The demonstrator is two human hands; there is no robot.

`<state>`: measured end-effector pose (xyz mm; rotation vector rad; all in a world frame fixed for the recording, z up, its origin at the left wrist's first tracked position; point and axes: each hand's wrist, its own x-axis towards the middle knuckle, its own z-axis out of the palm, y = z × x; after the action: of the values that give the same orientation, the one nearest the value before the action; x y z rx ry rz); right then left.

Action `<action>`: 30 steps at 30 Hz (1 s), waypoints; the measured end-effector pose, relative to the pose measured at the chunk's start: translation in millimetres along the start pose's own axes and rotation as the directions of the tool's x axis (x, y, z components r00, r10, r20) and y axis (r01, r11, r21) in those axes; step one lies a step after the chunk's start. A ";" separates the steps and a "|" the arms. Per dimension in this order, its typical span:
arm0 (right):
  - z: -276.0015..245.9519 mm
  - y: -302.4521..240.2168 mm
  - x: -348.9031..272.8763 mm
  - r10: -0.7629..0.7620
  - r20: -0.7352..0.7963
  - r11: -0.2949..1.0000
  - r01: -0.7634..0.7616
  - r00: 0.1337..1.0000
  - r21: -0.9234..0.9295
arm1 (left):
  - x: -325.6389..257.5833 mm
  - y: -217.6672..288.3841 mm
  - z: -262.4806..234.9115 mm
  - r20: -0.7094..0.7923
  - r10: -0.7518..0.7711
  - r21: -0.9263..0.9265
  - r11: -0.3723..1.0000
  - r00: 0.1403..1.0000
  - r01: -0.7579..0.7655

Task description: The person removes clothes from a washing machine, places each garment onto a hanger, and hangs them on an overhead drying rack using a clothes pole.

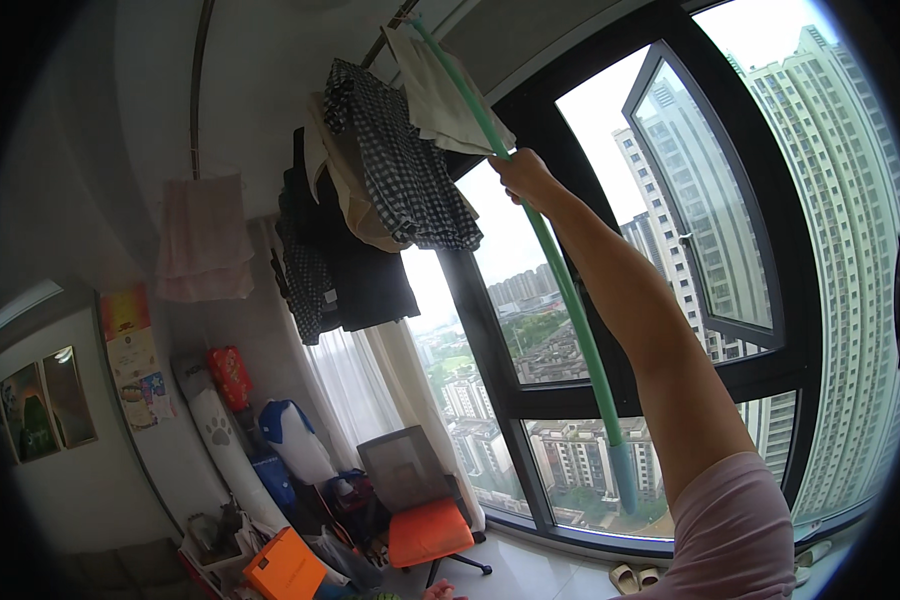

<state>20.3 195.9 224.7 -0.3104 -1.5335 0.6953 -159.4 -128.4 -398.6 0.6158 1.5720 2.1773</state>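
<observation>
One pink towel point(204, 238) hangs alone at the left; one black-and-white checked shirt point(400, 160) and one cream cloth point(445, 95) hang on the ceiling rail point(390, 25); one long green pole point(560, 290), slanted upward, reaches that rail; the right hand point(522, 175), fingers wrapped around the pole, grips it mid-shaft before the window point(670, 260).

Right hand point(523, 176) raised, gripped round green pole point(570, 300). Pole tip up at ceiling rail point(201, 80), beside cream cloth point(440, 95) and checked shirt point(400, 160). Pink towel point(203, 238) hung apart, left. Orange chair point(425, 525) below by window point(710, 200).
</observation>
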 end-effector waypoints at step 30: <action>-424.0 -201.1 -102.0 -0.289 -0.463 0.855 0.008 0.838 -0.519 | -125.7 -52.5 196.2 0.591 -0.128 -0.007 0.987 0.796 0.164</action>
<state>486.0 80.2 242.3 -0.7012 -1.1583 0.0411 56.5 -27.2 -410.1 1.0003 1.1666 1.6734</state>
